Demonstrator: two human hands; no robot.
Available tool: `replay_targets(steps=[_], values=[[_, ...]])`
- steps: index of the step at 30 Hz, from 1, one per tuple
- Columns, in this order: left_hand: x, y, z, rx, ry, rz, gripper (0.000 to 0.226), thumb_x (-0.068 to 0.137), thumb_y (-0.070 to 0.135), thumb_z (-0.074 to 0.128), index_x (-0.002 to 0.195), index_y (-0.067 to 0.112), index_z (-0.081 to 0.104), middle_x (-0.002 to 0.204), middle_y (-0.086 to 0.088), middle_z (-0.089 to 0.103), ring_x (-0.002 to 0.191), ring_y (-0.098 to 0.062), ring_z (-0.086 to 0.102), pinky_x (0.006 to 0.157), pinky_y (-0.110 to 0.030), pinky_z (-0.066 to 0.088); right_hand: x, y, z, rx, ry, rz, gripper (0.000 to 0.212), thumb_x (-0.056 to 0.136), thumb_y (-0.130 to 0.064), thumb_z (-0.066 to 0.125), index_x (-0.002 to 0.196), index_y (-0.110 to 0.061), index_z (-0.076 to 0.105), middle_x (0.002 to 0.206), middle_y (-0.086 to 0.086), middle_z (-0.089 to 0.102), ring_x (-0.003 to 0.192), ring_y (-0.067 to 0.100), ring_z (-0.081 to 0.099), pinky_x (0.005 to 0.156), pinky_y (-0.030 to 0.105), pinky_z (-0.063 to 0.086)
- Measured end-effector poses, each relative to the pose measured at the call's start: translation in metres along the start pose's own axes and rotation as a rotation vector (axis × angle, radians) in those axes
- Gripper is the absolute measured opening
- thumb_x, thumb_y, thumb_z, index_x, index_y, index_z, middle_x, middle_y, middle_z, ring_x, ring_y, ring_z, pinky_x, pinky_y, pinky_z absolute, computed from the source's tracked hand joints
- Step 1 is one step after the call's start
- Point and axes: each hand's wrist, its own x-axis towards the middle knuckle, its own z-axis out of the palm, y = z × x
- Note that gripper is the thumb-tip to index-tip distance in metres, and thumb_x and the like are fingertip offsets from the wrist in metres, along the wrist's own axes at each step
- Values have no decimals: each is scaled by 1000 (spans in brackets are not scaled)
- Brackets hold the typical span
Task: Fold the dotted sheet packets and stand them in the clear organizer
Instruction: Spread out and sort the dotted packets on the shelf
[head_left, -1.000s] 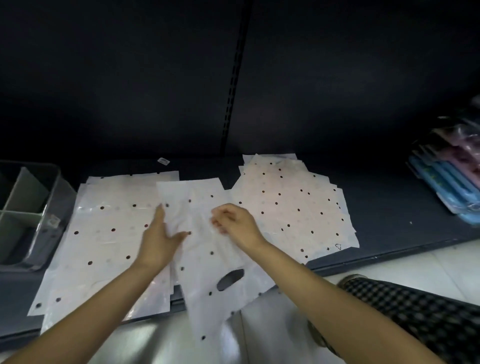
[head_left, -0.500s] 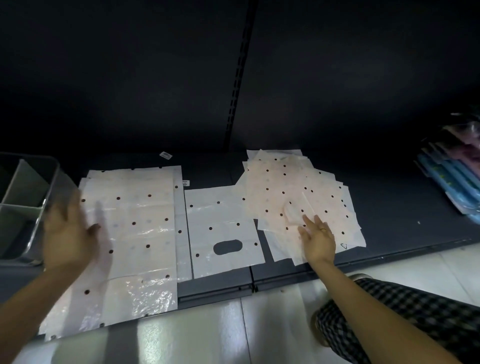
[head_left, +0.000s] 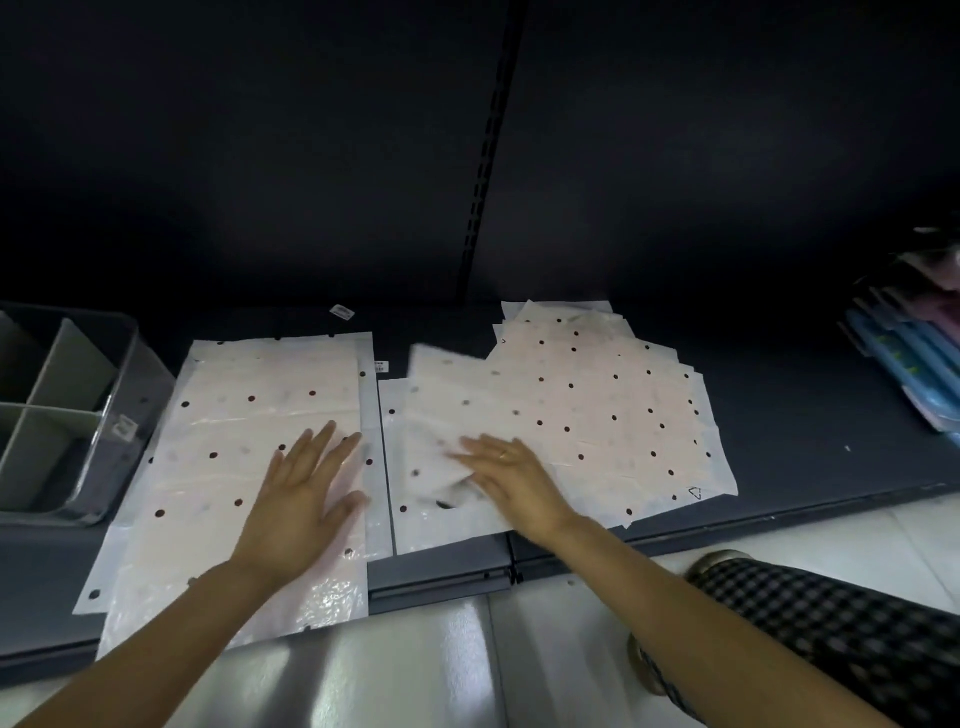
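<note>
clear organizer (head_left: 67, 415) far left, blue packs (head_left: 904, 374) far right

The picture is dim. The top half is almost black, and the back wall of the shelf (head_left: 675, 156) fades into dark. Light falls on the lower middle — the pale dotted sheets (head_left: 270, 415) look bright there. The shiny floor (head_left: 363, 670) at the bottom shows white glare. The right hand (head_left: 511, 480) and the sheet (head_left: 441, 410) it moves are smeared with blur. The edges bend and go soft — the checked trouser leg (head_left: 831, 623) at lower right looks fuzzy.
</note>
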Motion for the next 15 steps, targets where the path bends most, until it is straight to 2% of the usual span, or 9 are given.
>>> replay_targets(steps=[2, 5, 7, 9, 11, 13, 15], values=[[3, 15, 1, 12, -24, 57, 72, 85, 67, 21, 148, 31, 13, 155, 8, 2, 145, -15, -1, 116, -32, -5, 2, -7, 10, -71, -109, -60, 38, 99, -22, 45, 136, -31, 47, 150, -1, 34, 143, 18, 23, 118, 38, 6], [3, 31, 11, 102, -136, 179, 92, 71, 80, -15, 148, 35, 12, 154, 12, -6, 143, -11, -12, 114, -27, -12, 2, -9, 12, 20, -141, -56, 37, 96, -31, 50, 134, -29, 50, 151, 0, 34, 143, 15, 20, 118, 30, 6], [3, 34, 20, 161, -226, 198, 105, 61, 79, -30, 148, 38, 12, 154, 14, -8, 143, -9, -15, 112, -25, -17, -1, -5, 3, 133, -65, 1, 37, 93, -35, 55, 129, -26, 56, 147, 0, 41, 140, 14, 27, 118, 30, 15], [4, 32, 27, 218, -288, 190, 114, 53, 78, -38, 149, 38, 9, 155, 13, -10, 144, -12, -14, 112, -27, -18, -3, 9, -9, 120, 115, 81, 36, 92, -30, 59, 126, -20, 60, 142, 2, 47, 137, 16, 32, 116, 35, 24], [4, 28, 32, 294, -306, 203, 109, 51, 74, -42, 147, 40, -5, 153, 13, -19, 144, -13, -16, 111, -29, -19, -6, 34, -25, -30, 254, 263, 44, 93, -32, 56, 135, -18, 51, 146, 4, 41, 140, 21, 27, 115, 41, 24], [4, 25, 34, 329, -310, 218, 99, 53, 72, -43, 143, 40, -15, 150, 13, -25, 144, -15, -18, 109, -32, -22, -13, 63, -41, -147, 199, 572, 62, 94, -45, 49, 147, -22, 28, 156, 2, 21, 145, 21, 14, 118, 39, 16], [6, 25, 35, 340, -327, 220, 98, 54, 71, -43, 143, 41, -16, 149, 14, -26, 143, -16, -20, 108, -32, -24, -24, 85, -48, -166, 125, 774, 67, 93, -50, 46, 149, -24, 21, 157, 3, 17, 143, 24, 16, 115, 37, 22]])
